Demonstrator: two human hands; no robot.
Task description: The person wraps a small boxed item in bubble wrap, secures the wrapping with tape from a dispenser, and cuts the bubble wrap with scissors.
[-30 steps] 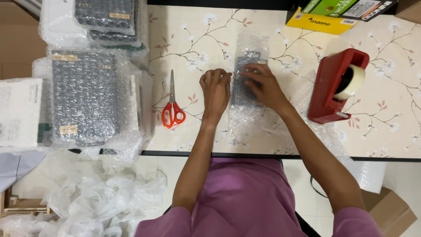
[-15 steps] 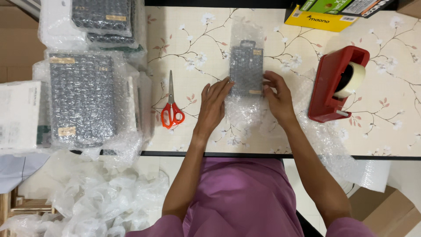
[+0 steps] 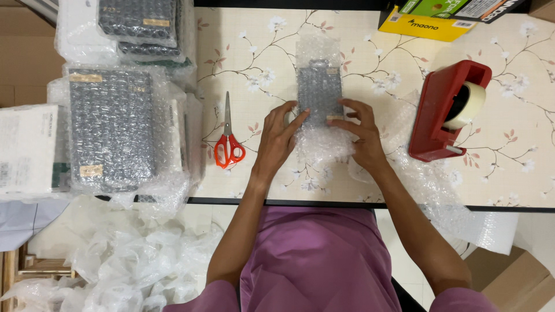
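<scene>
Both hands now sit closer together at the near end of the small dark box in bubble wrap (image 3: 319, 92). Half a second ago they lay flat and apart beside it. Left hand (image 3: 276, 141) has fingers spread, tips touching the box's left corner. Right hand (image 3: 361, 136) curls in and pinches the loose bubble wrap flap (image 3: 324, 144) by the right corner. It looks like the flap is being folded. Everything rests mid-table (image 3: 260, 52), between the orange scissors (image 3: 229, 138) and red tape dispenser (image 3: 448, 112).
</scene>
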